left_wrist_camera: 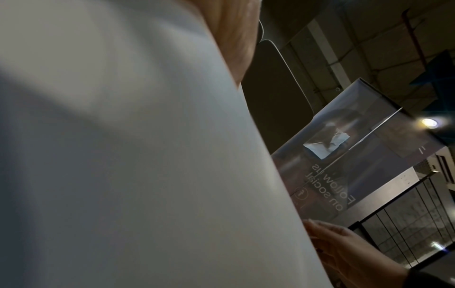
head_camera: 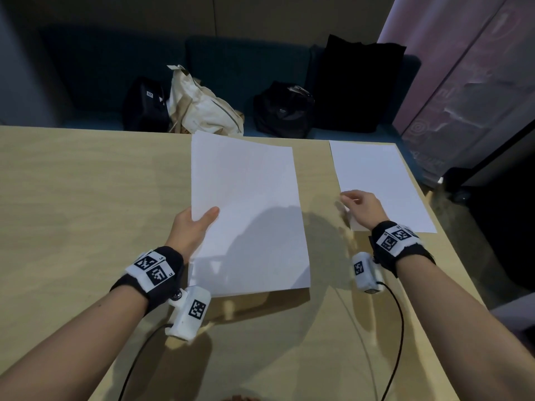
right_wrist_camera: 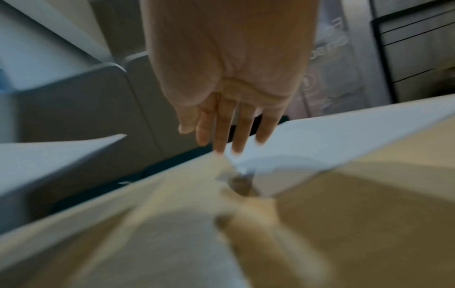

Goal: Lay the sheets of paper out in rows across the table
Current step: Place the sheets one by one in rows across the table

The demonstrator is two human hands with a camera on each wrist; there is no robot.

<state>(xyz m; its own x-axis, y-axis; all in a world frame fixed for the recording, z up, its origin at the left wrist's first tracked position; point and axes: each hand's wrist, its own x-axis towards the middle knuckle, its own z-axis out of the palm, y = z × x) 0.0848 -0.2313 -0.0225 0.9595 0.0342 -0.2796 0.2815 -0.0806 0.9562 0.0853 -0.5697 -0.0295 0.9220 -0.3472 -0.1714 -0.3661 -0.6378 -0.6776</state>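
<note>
Head view, table: a pale wooden table (head_camera: 86,198) carries the work; its far edge runs in front of a dark bench seat, and its right edge falls away beside a pink printed panel (head_camera: 477,82) whose writing is too faint to read.
Head view, laid sheet: one white sheet (head_camera: 385,175) lies flat at the table's far right corner, close to both edges.
Head view, held stack: white paper (head_camera: 249,212) is raised above the table's middle, its far edge reaching the table's far edge; whether it is one sheet or several cannot be told.
Head view, left hand: the left hand (head_camera: 191,230) grips the held paper at its left edge, thumb on top, fingers hidden beneath.
Head view, right hand: the right hand (head_camera: 362,206) hangs over the laid sheet's near left corner, fingers loosely bent and holding nothing.
Head view, open room: bare table lies left of the held paper and toward the table's near edge.
Head view, beyond the table: two black bags (head_camera: 283,108), a cream cloth bag (head_camera: 202,105) and a black tote sit on the bench; wrist bands carry square black-and-white markers.
Left wrist view: the paper's underside (left_wrist_camera: 123,155) fills the left side; a panel (left_wrist_camera: 344,165) shows mirrored writing, "Follow us on social".
Right wrist view: blurred; fingers (right_wrist_camera: 221,132) extended above the laid sheet's corner (right_wrist_camera: 320,140).
</note>
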